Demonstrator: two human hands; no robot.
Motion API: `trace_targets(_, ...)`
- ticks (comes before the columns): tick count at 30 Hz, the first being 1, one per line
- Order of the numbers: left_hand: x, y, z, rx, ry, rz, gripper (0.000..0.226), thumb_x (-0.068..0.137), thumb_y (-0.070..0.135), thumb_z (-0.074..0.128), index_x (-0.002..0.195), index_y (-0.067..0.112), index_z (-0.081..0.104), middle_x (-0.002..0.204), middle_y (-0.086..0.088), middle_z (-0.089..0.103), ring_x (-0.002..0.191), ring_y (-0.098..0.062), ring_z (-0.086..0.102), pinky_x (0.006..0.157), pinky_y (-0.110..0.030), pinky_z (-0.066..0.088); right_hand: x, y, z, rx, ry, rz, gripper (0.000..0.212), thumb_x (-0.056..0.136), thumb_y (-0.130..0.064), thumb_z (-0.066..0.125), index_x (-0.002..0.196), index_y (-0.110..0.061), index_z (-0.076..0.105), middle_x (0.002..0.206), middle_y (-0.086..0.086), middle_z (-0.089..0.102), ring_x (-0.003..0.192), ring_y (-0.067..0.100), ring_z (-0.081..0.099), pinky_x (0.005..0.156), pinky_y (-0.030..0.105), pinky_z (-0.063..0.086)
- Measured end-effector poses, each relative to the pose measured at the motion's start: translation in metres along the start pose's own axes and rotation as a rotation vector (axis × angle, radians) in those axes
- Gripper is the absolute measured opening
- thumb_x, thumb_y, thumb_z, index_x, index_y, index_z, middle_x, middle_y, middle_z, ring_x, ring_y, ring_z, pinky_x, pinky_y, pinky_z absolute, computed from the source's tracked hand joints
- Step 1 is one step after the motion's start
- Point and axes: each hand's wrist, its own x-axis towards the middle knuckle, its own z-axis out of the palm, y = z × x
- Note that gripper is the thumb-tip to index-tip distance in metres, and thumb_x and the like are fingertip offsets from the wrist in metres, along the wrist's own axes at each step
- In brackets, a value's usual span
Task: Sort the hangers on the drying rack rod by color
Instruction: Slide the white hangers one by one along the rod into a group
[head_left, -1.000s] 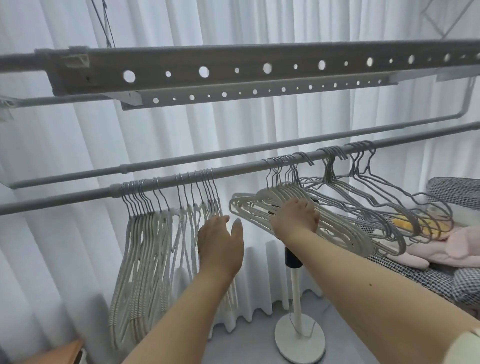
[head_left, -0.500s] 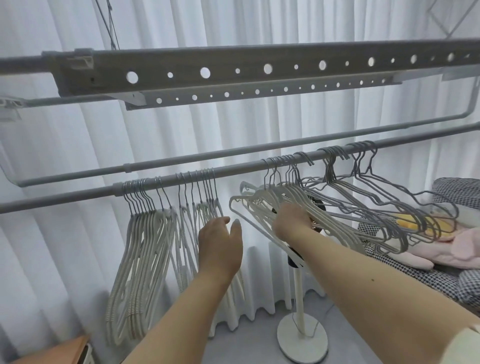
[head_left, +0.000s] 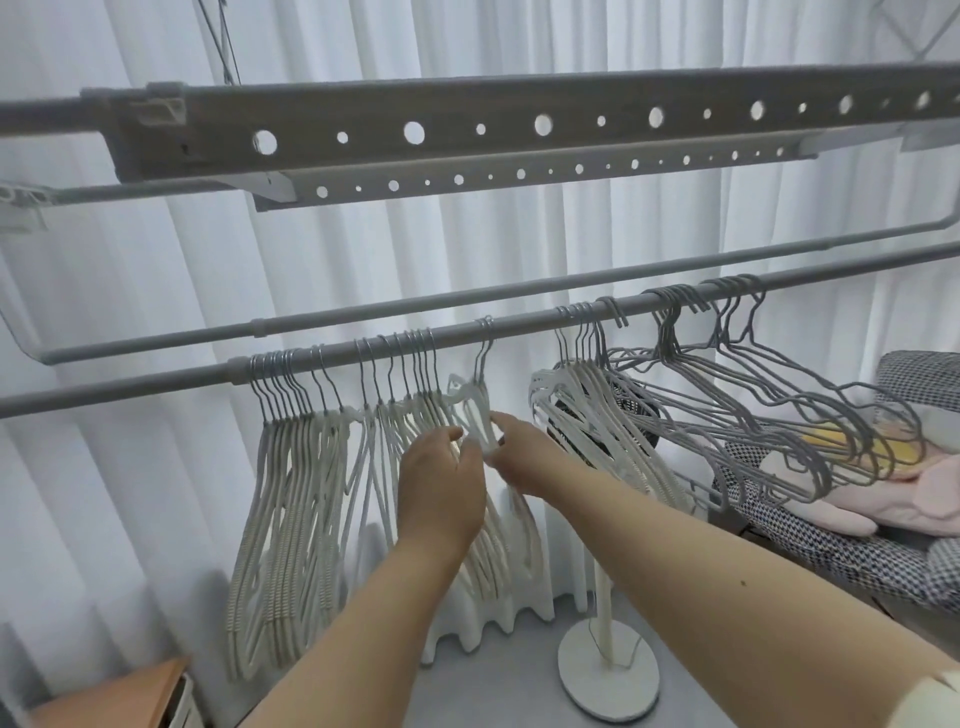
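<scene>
- On the lower drying rack rod (head_left: 156, 382), three groups hang: a white hanger bundle (head_left: 296, 493) at the left, a smaller set of white hangers (head_left: 587, 415) right of centre, and grey wire hangers (head_left: 779, 415) at the right end
- Between the two white groups, a single white hanger (head_left: 475, 400) hangs by its hook from the rod, apart from both
- The right hand (head_left: 519, 457) holds this single hanger at its lower shoulder, fingers curled round the wire
- The left hand (head_left: 441, 488) sits just beside it with the thumb near the same hanger; the fingers lie behind the back of the hand, so whether they grip anything cannot be told
- Step in hand, as judged: transfer of one white hanger leftward along the rod to join the white bundle
- Progress, as judged: white and grey are largely separated; the white set right of centre touches the grey hangers and remains to be moved
- Next move calls for: sliding the hook left along the rod until it meets the bundle, keeping the hook seated on the rod, then releasing
- Caution: the white set right of centre is splayed and overlaps the grey wires; lift each hook clear to avoid snagging
- Background: white curtain (head_left: 519, 249), a stand with a round base (head_left: 608, 675) and a checked cushion (head_left: 883, 561) at the right
</scene>
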Motion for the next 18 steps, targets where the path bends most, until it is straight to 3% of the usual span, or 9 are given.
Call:
trace_targets(3, 0.002, 0.002, 0.0, -0.037, 0.008, 0.007, 0.033, 0.101, 0.027, 0.045, 0.125, 0.009, 0.061, 0.13, -0.005, 0.058, 0.123, -0.02, 0.05, 0.102, -0.032, 0.038, 0.001, -0.008, 0.007, 0.07, -0.064, 0.007, 0.045, 0.092, -0.019, 0.049, 0.136, -0.022, 0.049, 0.116, 0.006, 0.064, 0.095, 0.022, 0.064, 0.075, 0.033, 0.055)
trace_targets(5, 0.002, 0.005, 0.001, -0.062, 0.012, 0.011, 0.031, 0.101, 0.026, 0.046, 0.121, 0.01, 0.063, 0.127, -0.004, 0.058, 0.123, -0.021, 0.051, 0.101, -0.031, 0.038, 0.001, -0.009, 0.009, 0.11, -0.104, -0.013, 0.034, 0.091, -0.018, 0.047, 0.124, -0.019, 0.059, 0.107, 0.003, 0.065, 0.094, 0.024, 0.064, 0.082, 0.038, 0.054)
trace_targets(7, 0.003, 0.006, 0.002, -0.072, 0.003, 0.009, 0.033, 0.101, 0.027, 0.045, 0.124, 0.011, 0.061, 0.131, -0.004, 0.057, 0.124, -0.02, 0.05, 0.104, -0.033, 0.038, 0.001, -0.007, 0.007, 0.082, -0.095, -0.021, 0.029, 0.093, -0.019, 0.046, 0.116, -0.016, 0.063, 0.103, 0.002, 0.064, 0.094, 0.024, 0.06, 0.082, 0.034, 0.048)
trace_targets(13, 0.007, 0.012, 0.009, -0.089, -0.026, 0.036, 0.036, 0.1, 0.03, 0.044, 0.126, 0.011, 0.061, 0.128, -0.004, 0.06, 0.118, -0.017, 0.053, 0.099, -0.03, 0.039, 0.003, 0.0, -0.019, -0.231, 0.337, -0.018, 0.032, 0.094, -0.02, 0.047, 0.123, -0.011, 0.06, 0.128, 0.012, 0.054, 0.12, 0.027, 0.05, 0.1, 0.034, 0.04)
trace_targets(18, 0.011, 0.022, 0.021, -0.139, -0.102, 0.034, 0.036, 0.1, 0.033, 0.041, 0.12, 0.012, 0.062, 0.12, -0.01, 0.063, 0.11, -0.025, 0.058, 0.095, -0.038, 0.046, 0.0, 0.014, -0.035, -0.305, 0.447, 0.098, 0.032, 0.087, -0.017, 0.047, 0.118, -0.009, 0.055, 0.124, 0.01, 0.051, 0.119, 0.028, 0.045, 0.098, 0.038, 0.039)
